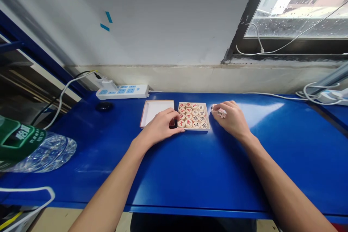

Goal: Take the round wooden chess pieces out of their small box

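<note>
A: What is the left hand doing?

B: It lies on the blue desk at the left edge of the box of wooden chess pieces. Its fingers are curled, and the fingertips touch the lower-left corner of the box. The grip is loosely closed, but it does not clamp any piece that one can see.

A: And the right hand?

B: It rests just beside the right edge of the box. Its fingers are bent inward around a few small round pieces, white with red marks, so this grip is closed on them. How many pieces there are, one cannot tell.

A: Where is the box itself?

B: It stands between the two hands, near the far side of the desk, with the pieces in neat rows. Its lid lies open side up, just left of it, partly under the left hand.

A: What else is there?

B: A white power strip by the wall and a plastic bottle at the far left.
</note>
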### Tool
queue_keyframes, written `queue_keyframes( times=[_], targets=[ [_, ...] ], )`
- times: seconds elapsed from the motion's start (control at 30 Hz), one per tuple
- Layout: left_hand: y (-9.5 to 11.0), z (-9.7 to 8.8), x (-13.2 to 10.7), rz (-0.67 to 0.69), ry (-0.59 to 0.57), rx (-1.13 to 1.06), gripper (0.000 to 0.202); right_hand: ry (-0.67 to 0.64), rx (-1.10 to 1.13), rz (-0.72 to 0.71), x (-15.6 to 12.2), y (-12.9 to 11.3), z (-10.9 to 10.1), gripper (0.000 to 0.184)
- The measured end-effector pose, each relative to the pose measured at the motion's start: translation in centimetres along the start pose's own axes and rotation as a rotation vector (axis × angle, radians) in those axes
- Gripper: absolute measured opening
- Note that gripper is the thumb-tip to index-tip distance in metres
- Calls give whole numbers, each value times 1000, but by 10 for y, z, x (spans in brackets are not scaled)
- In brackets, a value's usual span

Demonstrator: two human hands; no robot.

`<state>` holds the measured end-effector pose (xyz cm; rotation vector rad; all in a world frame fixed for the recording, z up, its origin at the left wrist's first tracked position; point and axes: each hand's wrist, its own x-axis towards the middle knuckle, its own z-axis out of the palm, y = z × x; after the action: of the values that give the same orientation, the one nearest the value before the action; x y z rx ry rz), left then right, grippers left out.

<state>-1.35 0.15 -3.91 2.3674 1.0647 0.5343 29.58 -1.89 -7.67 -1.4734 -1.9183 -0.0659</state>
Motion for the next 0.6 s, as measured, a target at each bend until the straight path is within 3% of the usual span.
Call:
queue_keyframes(
  times=[0.23,0.4,0.6],
  targets=[
    [1,0,-1,4,8,-14,29,-9,3,22,0,-2,2,7],
    [1,0,-2,0,3,-21,30,85,45,-36,15,-24,1,12],
    [0,1,-1,1,6,-24,30,-222,79,-205,32,-54,18,35]
  ],
)
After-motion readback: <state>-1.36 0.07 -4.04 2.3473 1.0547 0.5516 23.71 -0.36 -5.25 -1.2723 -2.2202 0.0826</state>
